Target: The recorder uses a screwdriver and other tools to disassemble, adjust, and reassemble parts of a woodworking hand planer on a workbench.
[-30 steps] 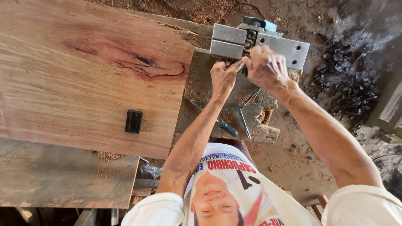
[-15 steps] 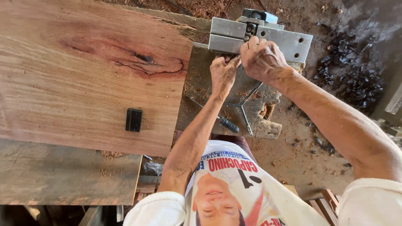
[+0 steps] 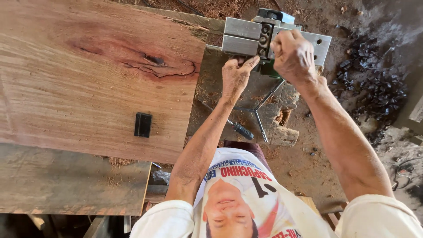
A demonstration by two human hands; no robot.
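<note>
Both hands have shifted little since the earlier frames, though the camera now sits closer. Head view: the electric planer (image 3: 269,37) lies upturned, its grey metal sole facing up, at the far edge of the worn tabletop (image 3: 211,97), beside a broad reddish wood slab (image 3: 88,88). Left hand (image 3: 235,77) rests against the sole's near edge, fingers pressed together and pointing at the cutter slot. Right hand (image 3: 293,57) is closed in a fist over the slot; what it grips is hidden. Judged step: adjusting the cutter block. A further turn would call for the left hand steadying the body. Nearby lie a three-armed wrench (image 3: 257,108), a screwdriver (image 3: 240,130) and a small black block (image 3: 143,124).
</note>
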